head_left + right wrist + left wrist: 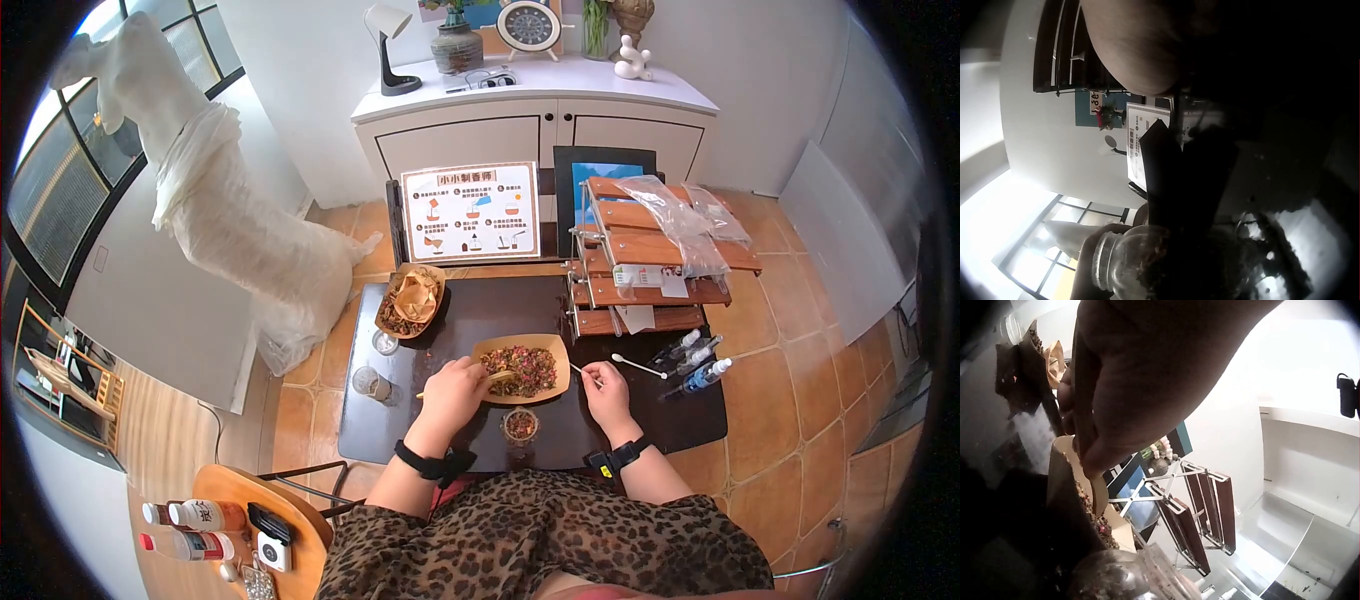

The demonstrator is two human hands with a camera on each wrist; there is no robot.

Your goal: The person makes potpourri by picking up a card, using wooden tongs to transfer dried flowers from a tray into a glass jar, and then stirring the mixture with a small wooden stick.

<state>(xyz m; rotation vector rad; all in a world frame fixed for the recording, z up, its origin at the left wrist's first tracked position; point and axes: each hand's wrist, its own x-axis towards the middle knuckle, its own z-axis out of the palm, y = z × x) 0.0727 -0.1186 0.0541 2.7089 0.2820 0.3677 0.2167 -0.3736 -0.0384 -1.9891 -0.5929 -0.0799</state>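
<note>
Tan, boat-shaped paper tray (562,362) of dried petals (525,370) sits on the dark worktop (500,300), at 12 o'clock from a clear glass jar (508,431). Probably light and bendy; take its rim. Left hand (455,390) grips a tan wooden spoon (498,378); right hand (608,397): can't tell.

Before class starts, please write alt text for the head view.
A person's left hand holds a yellowish utensil in a tray of reddish-brown bits on a dark table. Their right hand is by the tray's right end; a jar stands nearer, an illustrated sign beyond.
</note>
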